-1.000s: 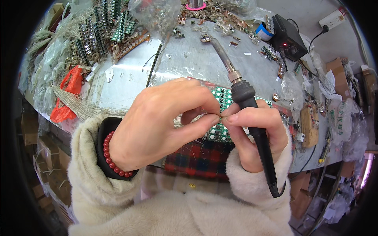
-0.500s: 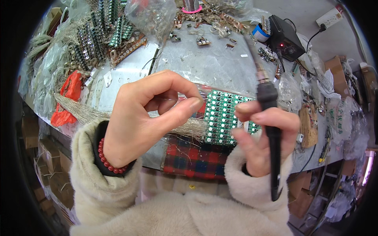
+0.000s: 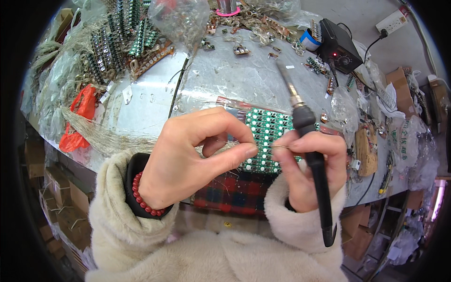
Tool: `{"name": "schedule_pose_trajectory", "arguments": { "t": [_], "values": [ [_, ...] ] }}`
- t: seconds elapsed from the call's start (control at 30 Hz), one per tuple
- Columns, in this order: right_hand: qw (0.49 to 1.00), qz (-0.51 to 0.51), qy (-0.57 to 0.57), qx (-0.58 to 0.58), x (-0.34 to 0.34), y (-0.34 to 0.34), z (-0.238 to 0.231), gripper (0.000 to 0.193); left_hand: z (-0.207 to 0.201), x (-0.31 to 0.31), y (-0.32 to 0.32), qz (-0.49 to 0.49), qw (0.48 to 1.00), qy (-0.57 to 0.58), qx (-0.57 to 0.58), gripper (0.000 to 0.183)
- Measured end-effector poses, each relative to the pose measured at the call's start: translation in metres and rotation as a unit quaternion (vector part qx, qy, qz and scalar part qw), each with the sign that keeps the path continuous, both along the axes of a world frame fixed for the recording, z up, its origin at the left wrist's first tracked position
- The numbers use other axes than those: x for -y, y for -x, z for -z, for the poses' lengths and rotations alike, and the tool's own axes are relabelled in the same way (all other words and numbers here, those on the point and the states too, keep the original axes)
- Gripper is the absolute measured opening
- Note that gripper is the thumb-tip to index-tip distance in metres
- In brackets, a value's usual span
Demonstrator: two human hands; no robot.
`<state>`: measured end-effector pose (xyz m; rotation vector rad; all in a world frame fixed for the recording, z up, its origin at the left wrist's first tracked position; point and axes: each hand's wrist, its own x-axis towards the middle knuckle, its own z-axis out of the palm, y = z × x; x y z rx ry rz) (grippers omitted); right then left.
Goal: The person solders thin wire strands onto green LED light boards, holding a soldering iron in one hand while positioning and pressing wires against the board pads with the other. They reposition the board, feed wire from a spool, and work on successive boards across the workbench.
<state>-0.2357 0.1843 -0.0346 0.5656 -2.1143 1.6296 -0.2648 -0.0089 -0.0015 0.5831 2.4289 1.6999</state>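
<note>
Pinching a thin wire (image 3: 268, 144) over the green circuit board (image 3: 267, 127), the left hand (image 3: 188, 150) hung by the board's left edge; the right hand (image 3: 298, 183), above its middle, pinched that wire too and clasped a soldering iron (image 3: 319, 183).

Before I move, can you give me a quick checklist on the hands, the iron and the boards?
1. Soldering iron held in the right hand: ok.
2. Iron's tip pointing away from both hands: ok.
3. Station's power light lit: ok, red.
4. Thin wire at the right hand's fingers: ok.
5. Wire gripped by the left hand: cannot tell.
6. Green boards fully in view: not ok, partly covered.
</note>
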Motion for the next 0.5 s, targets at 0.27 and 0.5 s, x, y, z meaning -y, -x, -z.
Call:
{"name": "schedule_pose_trajectory", "arguments": {
  "t": [0.27, 0.5],
  "values": [
    [0.981, 0.071, -0.181, 0.009, -0.049, -0.011, 0.007, 0.053, 0.011, -0.001, 0.011, 0.026, 0.996, 0.05, -0.063, 0.006],
    [0.968, 0.032, -0.226, 0.104, -0.06, -0.006, 0.021, 0.061, 0.016, -0.008, 0.015, 0.032, 0.992, 0.099, -0.077, 0.008]
  ]
}}
